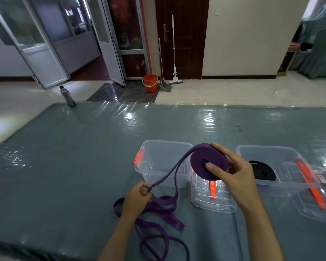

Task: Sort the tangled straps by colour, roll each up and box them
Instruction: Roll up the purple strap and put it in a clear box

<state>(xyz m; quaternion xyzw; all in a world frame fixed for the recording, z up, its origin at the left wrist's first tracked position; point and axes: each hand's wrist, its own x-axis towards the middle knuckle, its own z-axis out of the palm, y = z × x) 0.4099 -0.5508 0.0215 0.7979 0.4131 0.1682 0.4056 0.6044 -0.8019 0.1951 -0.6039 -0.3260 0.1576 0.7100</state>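
Observation:
My right hand (233,172) grips a partly wound roll of purple strap (203,159), thumb on its centre, held above the table between two clear boxes. From the roll the strap runs taut down and left to my left hand (137,196), which pinches it. The loose rest of the purple strap (158,223) lies in loops on the table below my left hand. The left clear box (158,162) with an orange latch holds nothing I can see. The right clear box (282,166) holds a rolled black strap (263,172).
Two clear lids with orange latches lie on the grey plastic-covered table (73,157): one (213,194) under my right hand, one (316,200) at the right. A bottle (67,96) stands at the table's far left corner. Beyond are an orange bucket (150,82), a mop and doors.

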